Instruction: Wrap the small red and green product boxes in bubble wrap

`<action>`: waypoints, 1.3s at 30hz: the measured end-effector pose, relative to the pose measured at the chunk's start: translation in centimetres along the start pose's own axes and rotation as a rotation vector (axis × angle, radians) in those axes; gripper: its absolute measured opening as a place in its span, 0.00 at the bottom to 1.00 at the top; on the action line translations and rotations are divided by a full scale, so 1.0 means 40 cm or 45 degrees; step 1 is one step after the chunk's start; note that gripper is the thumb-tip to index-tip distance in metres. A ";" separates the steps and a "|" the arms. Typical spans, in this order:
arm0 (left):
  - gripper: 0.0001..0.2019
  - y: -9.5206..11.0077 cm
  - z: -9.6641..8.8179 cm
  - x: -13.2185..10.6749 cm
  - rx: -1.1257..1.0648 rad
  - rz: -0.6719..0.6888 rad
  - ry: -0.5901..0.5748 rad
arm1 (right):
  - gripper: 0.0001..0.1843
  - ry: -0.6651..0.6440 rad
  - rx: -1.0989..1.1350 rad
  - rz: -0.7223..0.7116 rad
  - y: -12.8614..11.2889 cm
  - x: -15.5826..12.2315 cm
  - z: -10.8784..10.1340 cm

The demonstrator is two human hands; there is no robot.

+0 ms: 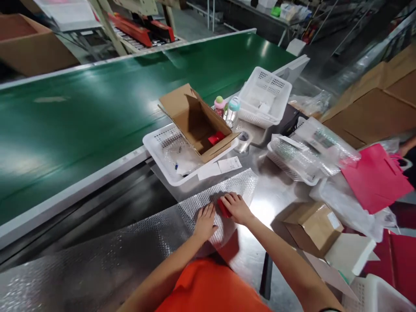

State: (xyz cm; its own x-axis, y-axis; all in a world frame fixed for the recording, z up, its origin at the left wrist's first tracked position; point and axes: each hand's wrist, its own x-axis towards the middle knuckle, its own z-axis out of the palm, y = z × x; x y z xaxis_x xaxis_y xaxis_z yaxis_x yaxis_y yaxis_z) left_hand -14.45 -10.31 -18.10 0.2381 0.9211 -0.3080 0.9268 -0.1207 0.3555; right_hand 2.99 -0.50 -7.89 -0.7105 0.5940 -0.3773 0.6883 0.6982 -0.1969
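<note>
A long sheet of bubble wrap [169, 225] lies across the metal table in front of me and runs off to the lower left. My left hand [204, 223] rests flat on it, fingers stretched out. Just to the right, my right hand [236, 208] is closed over a small red box [224, 209] on the wrap, covering part of it. Beyond my hands, a paper slip [229, 164] lies by a white basket [159, 167]. An open cardboard box [191, 115] tilts on that basket, with a red item [216, 138] inside.
A green conveyor belt [97, 108] runs behind the table. Two bottles [232, 110], a tape roll [243, 141] and another white basket [266, 95] stand beyond. At right are wrapped parcels [302, 151], a pink bag [373, 177] and a brown carton [321, 227]. A black bar [266, 277] lies nearby.
</note>
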 end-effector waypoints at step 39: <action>0.41 0.165 -0.066 0.041 0.212 0.079 0.436 | 0.30 0.509 0.567 0.932 -0.015 -0.323 0.197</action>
State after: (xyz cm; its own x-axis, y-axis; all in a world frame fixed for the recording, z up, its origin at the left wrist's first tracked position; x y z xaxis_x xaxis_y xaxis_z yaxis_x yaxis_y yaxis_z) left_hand -8.71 -8.61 -13.94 0.2108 0.9770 0.0324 0.9548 -0.2129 0.2073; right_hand 12.89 -11.74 -10.02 -0.0203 0.9748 -0.2223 0.9171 -0.0704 -0.3923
